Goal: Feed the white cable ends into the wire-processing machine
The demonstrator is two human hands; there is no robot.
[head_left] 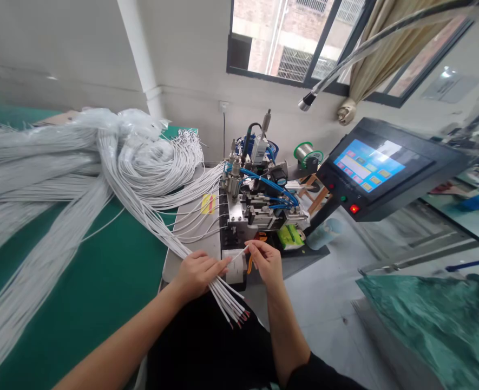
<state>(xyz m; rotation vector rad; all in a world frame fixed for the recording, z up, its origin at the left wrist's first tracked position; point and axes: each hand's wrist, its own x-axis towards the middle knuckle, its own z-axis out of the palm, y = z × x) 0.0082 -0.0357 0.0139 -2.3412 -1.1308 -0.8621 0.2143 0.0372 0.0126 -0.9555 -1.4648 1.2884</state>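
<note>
Black cloth (207,352) on the person's lap fills the bottom of the view, just under the grip. Their left hand (196,273) is closed around a bundle of thin white insulated wires (228,300). The cut ends fan out below and to the right of the fist, each tipped with a short red or dark stub. They are too fine and crowded to count exactly.

Just beside it, the right hand (267,262) pinches a single thin white wire (239,253) between thumb and forefinger. This wire slants down from the pinch toward the left fingertips.

Up and to the left of the grip, the bundle runs into one large heap of white wire loops (142,157) on a flat green table top (101,281). One crumpled clear plastic bag (101,116) covers the far part of the heap, with wires spilling out of it.

Straight beyond the grip stands one small grey metal machine with blue hoses (259,200). Beyond the grip and to its right are:
- one green spool of fine silver wire (307,154);
- one slanted black console with a lit blue touchscreen (369,165);
- on the console, one glowing red button (353,208) and one green button (343,199).

One pale blue plastic tub (324,232) sits under the console. What it holds cannot be told.
</note>
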